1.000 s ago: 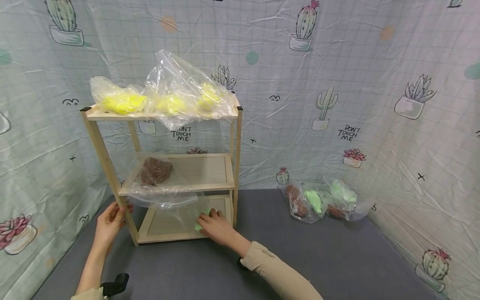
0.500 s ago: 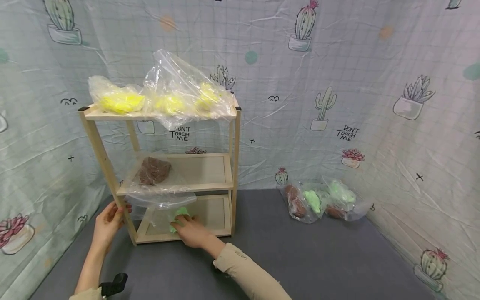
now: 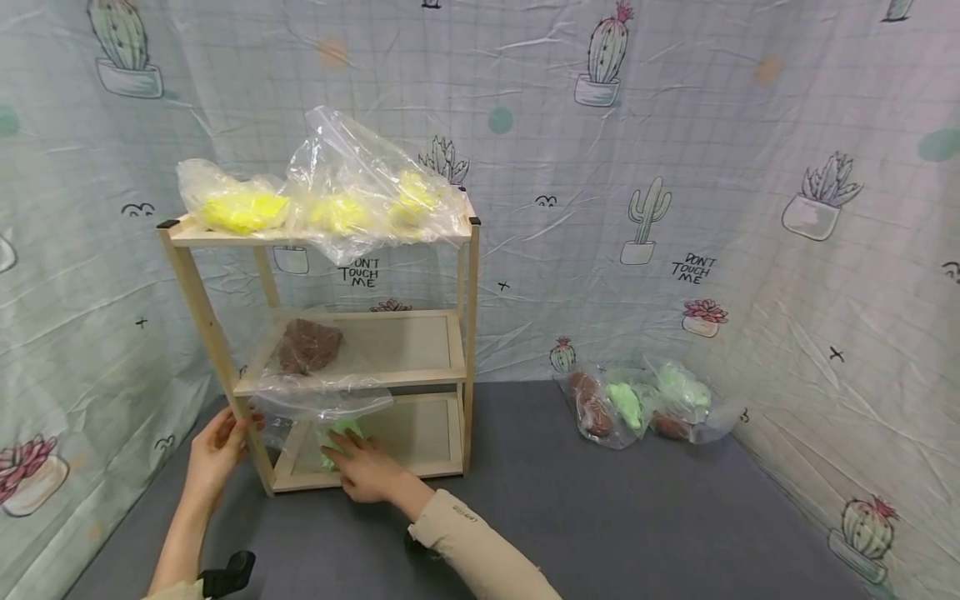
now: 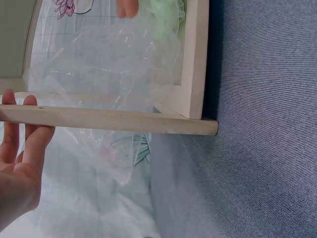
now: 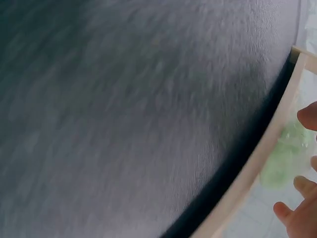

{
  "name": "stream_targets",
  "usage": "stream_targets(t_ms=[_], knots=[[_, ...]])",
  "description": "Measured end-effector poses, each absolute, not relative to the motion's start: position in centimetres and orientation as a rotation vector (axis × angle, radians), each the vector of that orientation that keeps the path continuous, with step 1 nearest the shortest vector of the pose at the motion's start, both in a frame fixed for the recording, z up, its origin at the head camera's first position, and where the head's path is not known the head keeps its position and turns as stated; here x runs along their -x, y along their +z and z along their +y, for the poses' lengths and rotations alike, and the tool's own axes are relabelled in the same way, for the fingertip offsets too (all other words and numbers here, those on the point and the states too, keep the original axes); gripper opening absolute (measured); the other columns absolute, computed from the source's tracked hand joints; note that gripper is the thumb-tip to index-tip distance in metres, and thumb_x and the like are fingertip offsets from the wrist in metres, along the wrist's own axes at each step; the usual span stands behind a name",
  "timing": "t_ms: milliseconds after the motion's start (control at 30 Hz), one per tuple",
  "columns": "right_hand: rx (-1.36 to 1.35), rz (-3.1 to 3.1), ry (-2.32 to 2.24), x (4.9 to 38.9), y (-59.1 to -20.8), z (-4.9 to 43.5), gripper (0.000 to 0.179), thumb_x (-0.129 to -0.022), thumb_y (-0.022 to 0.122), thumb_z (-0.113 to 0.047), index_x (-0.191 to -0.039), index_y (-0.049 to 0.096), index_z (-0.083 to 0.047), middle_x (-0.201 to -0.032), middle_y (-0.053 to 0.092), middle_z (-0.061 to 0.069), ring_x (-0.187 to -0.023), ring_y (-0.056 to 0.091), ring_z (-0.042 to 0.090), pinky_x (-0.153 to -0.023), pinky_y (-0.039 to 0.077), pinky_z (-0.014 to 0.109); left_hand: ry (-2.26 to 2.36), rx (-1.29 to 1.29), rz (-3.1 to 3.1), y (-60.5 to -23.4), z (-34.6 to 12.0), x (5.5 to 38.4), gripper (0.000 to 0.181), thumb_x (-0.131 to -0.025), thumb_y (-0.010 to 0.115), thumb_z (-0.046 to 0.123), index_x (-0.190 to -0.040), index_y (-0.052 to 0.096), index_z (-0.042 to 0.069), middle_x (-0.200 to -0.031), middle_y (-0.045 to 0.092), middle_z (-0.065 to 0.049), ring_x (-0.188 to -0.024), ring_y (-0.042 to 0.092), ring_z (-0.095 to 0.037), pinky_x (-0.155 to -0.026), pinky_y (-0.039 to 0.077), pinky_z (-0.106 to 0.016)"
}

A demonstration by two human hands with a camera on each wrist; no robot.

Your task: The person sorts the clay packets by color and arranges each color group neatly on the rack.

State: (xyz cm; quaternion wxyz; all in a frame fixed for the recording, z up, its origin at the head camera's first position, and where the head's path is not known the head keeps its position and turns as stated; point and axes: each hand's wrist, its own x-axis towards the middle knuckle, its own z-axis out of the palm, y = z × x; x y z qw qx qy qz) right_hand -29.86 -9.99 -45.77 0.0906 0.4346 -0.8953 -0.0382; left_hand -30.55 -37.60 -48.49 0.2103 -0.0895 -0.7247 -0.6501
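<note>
Noted the green-filled bag (image 3: 347,427) on the bottom shelf (image 3: 431,433), at the fingertips, ahead and left of the spread right hand (image 3: 367,472), nearer it than the left hand (image 3: 212,452) pinching the post (image 3: 206,325), with long axis indistinct.

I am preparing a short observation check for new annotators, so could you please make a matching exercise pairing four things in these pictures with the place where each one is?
Column one:
1. Yellow lumps in clear bags
2. Lone brown lump in a clear bag
3. Left hand
4. Right hand

Column two:
A. On the middle shelf
B. At the bottom shelf, by the green lump
C. On the top shelf
D. Gripping the wooden rack's left front post

Right pairs: 1-C, 2-A, 3-D, 4-B.
</note>
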Motion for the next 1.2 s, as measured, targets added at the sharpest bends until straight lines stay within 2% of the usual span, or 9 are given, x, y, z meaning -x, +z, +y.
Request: stream_targets(t_ms=[133, 367, 567, 867, 1000, 1100, 1200], knots=[[-1.333, -2.611, -0.126, 29.6, -44.9, -8.7, 0.052, -0.094, 0.041, -0.031, -0.142, 0.022, -0.024, -0.150, 0.014, 0.000, -0.136, 0.023, 0.019, -0.101, 0.035, 0.037, -1.693, 0.170, -2.054, -50.9, -38.9, 32.1, 0.041, -0.093, 0.046, 0.025, -0.132, 0.043, 0.016, -0.104, 0.061, 0.013, -0.092, 0.058, 0.005, -0.063, 0.047, -0.011], [-1.449, -2.480, -0.002, 28.7, -43.0, -5.0, 0.050, -0.092, 0.045, -0.026, -0.139, 0.029, -0.017, -0.147, 0.024, 0.004, -0.133, 0.029, 0.018, -0.101, 0.035, 0.034, -1.690, 0.180, -2.067, -50.3, -38.7, 31.9, 0.042, -0.093, 0.045, 0.024, -0.133, 0.041, 0.013, -0.103, 0.061, 0.013, -0.091, 0.059, 0.005, -0.063, 0.047, -0.012], [-1.520, -2.377, 0.180, 27.3, -41.2, 0.1, 0.045, -0.093, 0.045, -0.022, -0.136, 0.034, -0.016, -0.139, 0.037, 0.002, -0.126, 0.039, 0.013, -0.098, 0.037, 0.032, -1.668, 0.150, -2.078, -51.2, -39.1, 32.7, 0.043, -0.092, 0.046, 0.029, -0.133, 0.041, 0.015, -0.104, 0.060, 0.011, -0.093, 0.059, 0.005, -0.065, 0.047, -0.011], [-1.289, -2.193, 0.321, 26.9, -40.3, 9.3, 0.034, -0.084, 0.058, -0.015, -0.118, 0.054, -0.018, -0.116, 0.056, -0.002, -0.106, 0.052, 0.011, -0.083, 0.042, 0.030, -1.617, 0.121, -2.096, -51.5, -39.1, 32.8, 0.042, -0.093, 0.044, 0.029, -0.133, 0.042, 0.016, -0.105, 0.060, 0.015, -0.093, 0.057, 0.006, -0.064, 0.047, -0.011], [-1.182, -2.138, 0.340, 27.7, -40.9, 13.4, 0.023, -0.090, 0.050, -0.018, -0.112, 0.057, -0.016, -0.109, 0.057, -0.001, -0.100, 0.053, 0.013, -0.080, 0.040, 0.032, -1.639, 0.148, -2.079, -51.1, -38.8, 32.3, 0.041, -0.093, 0.045, 0.027, -0.131, 0.043, 0.016, -0.104, 0.060, 0.016, -0.092, 0.058, 0.008, -0.063, 0.047, -0.011], [-1.116, -2.127, 0.345, 28.5, -41.6, 16.4, 0.028, -0.095, 0.037, -0.026, -0.111, 0.058, -0.014, -0.108, 0.057, 0.001, -0.098, 0.052, 0.015, -0.077, 0.039, 0.033, -1.783, 0.247, -1.989, -49.8, -38.1, 31.2, 0.038, -0.093, 0.045, 0.018, -0.130, 0.044, 0.011, -0.104, 0.063, 0.011, -0.090, 0.059, 0.005, -0.064, 0.049, -0.015], [-1.041, -2.167, 0.337, 29.5, -42.3, 19.1, 0.028, -0.094, 0.040, -0.025, -0.112, 0.057, -0.012, -0.109, 0.057, 0.005, -0.098, 0.052, 0.018, -0.075, 0.039, 0.037, -1.894, 0.326, -1.931, -48.2, -37.3, 30.1, 0.038, -0.092, 0.046, 0.012, -0.129, 0.045, 0.010, -0.103, 0.064, 0.008, -0.089, 0.059, 0.003, -0.064, 0.049, -0.017]])
